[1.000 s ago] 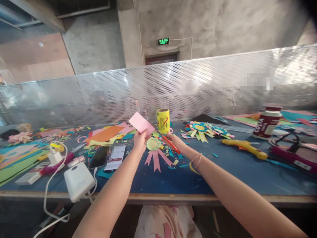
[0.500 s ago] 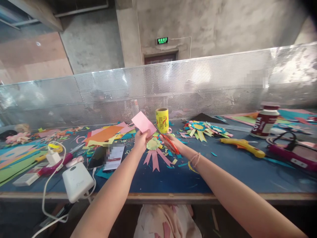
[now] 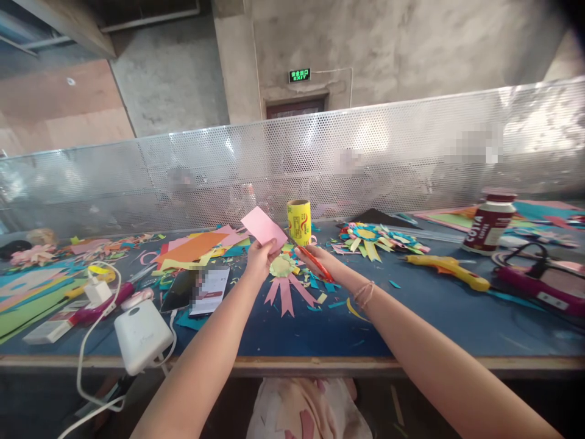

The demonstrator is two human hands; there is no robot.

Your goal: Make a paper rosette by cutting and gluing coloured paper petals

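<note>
My left hand (image 3: 262,256) pinches the lower end of a pink sheet of paper (image 3: 260,224), raised above the table. In my right hand (image 3: 322,261) is a pair of scissors with orange-red handles (image 3: 320,266), and their blades reach the paper's right edge. Below and between my hands lies a paper rosette (image 3: 282,264) with a pale yellow-green centre and pink tails. Just behind it stands a yellow printed roll (image 3: 298,221).
Paper scraps and coloured sheets (image 3: 194,249) litter the blue table (image 3: 320,338). To the left are a phone (image 3: 211,291) and white power bank (image 3: 143,335). At right lie a yellow glue gun (image 3: 450,269), a Costa bottle (image 3: 490,222) and another rosette (image 3: 365,235). Perforated metal screen (image 3: 256,158) behind.
The scissors' handles look closer together than before. The pink paper has shifted very slightly left. Both hands stay nearly in place.
</note>
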